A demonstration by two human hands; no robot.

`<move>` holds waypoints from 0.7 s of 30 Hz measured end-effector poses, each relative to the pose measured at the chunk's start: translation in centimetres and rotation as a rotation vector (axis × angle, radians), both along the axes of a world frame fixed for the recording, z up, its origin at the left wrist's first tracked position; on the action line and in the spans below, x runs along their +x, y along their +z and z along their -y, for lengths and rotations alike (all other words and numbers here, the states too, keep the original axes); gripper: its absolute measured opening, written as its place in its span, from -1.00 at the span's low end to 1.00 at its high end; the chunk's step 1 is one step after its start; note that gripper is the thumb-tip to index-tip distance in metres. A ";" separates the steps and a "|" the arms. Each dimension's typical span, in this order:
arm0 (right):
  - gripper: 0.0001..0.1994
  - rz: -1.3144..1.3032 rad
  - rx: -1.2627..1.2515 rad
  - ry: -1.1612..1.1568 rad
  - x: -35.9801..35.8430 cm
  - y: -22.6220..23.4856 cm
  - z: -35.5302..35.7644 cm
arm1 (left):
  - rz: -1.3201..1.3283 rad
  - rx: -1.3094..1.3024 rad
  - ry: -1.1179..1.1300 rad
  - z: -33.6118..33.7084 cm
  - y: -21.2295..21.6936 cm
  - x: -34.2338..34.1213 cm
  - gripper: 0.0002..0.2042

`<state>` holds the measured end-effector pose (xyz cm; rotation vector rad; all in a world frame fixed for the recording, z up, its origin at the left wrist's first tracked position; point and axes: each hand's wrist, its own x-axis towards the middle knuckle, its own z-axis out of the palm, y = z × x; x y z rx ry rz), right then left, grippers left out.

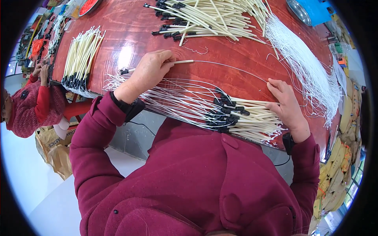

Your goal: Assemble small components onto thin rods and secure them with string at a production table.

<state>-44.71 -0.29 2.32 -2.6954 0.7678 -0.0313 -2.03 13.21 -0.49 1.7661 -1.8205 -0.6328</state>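
Note:
My left hand is closed round a thin cream tube, whose right end sticks out past my fingers. A black clip shows at the other side of that hand, apparently on the same tube. From the tube's right end a thin white string runs in a slack curve to my right hand, which pinches it between thumb and fingers. Just below both hands lies a bundle of cream tubes with black clips, their white strings fanned out toward my left wrist.
A big heap of similar tubes lies at the back of the red table. Loose white strings spread along the right. Another tube bundle sits at the left edge, near a co-worker in red. A blue container stands back right.

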 end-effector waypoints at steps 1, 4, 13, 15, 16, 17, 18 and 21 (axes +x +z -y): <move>-0.36 0.000 0.001 -0.001 0.1 0.0 0.0 | 0.007 0.000 -0.002 0.1 0.0 0.0 -0.91; -0.37 -0.014 0.019 -0.007 0.0 0.1 0.3 | 0.044 -0.036 -0.009 0.4 -0.3 -0.3 -0.90; -0.34 -0.055 0.046 0.067 1.2 -0.1 0.7 | 0.394 -0.214 -0.240 5.6 -1.7 -6.2 -0.92; -0.33 -0.037 0.022 0.118 2.2 -0.4 0.8 | 0.425 -0.207 -0.318 7.4 -1.6 -9.4 -0.92; -0.30 -0.033 0.014 0.154 3.1 -0.4 0.6 | 0.421 -0.216 -0.359 8.0 -1.9 -10.8 -0.91; -0.27 -0.028 0.005 0.186 4.0 -0.4 0.4 | 0.423 -0.222 -0.360 8.7 -2.0 -12.3 -0.91; -0.24 -0.022 -0.004 0.220 4.4 -0.6 0.4 | 0.430 -0.198 -0.379 9.0 -2.0 -13.7 -0.91; -0.19 0.051 -0.136 0.173 3.7 -1.8 0.3 | 0.427 -0.217 -0.399 8.3 -1.5 -14.4 -0.91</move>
